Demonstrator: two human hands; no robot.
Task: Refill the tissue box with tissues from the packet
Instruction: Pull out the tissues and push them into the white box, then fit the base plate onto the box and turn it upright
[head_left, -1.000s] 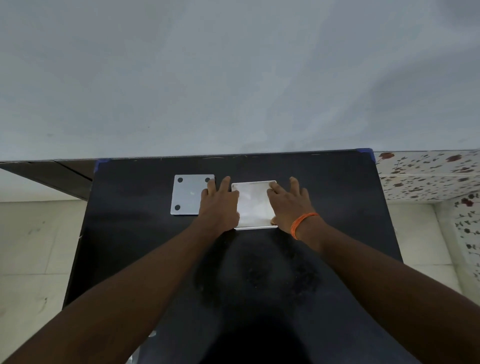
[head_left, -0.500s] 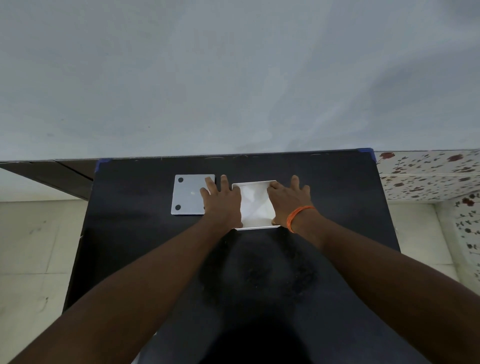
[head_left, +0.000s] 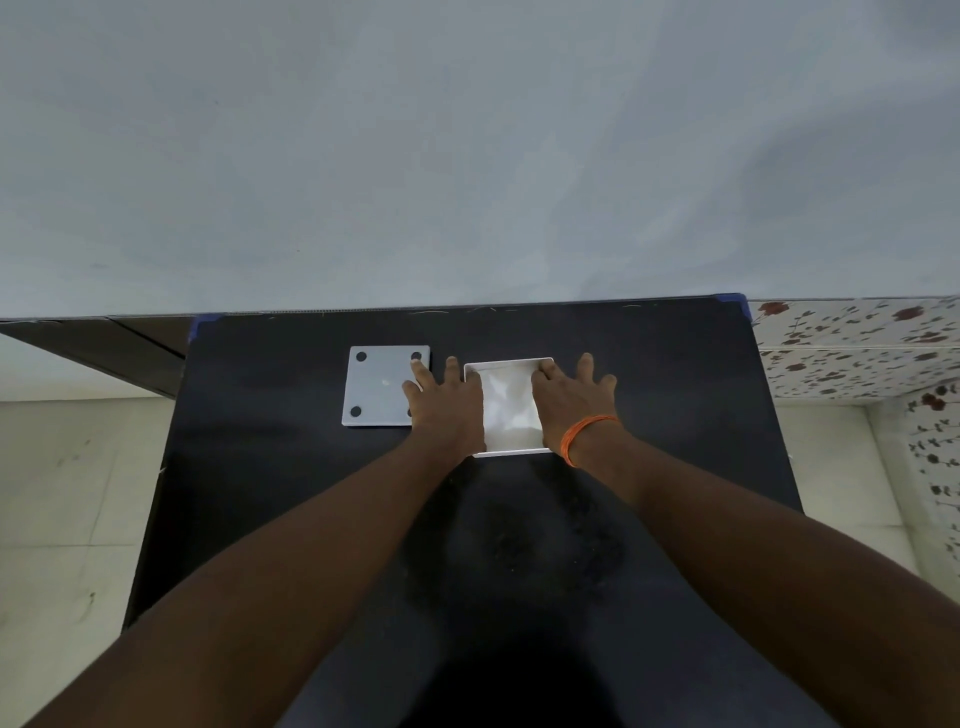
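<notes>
The fingers (head_left: 586, 366) of both hands lie spread and flat, gripping nothing — the left hand (head_left: 451, 410) and right hand (head_left: 569, 402) have slid outward to the tissue box's (head_left: 511, 452) sides, baring more of the tissues (head_left: 509, 400) inside. The pressing-in looks nearly finished — the grey lid (head_left: 382, 387) waits just left on the dark surface (head_left: 280, 457).

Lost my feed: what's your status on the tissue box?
Left hand and right hand flat on either side of the open white square tissue box, tissues inside. Grey square lid with four dark dots lies left. Nothing in the way.
</notes>
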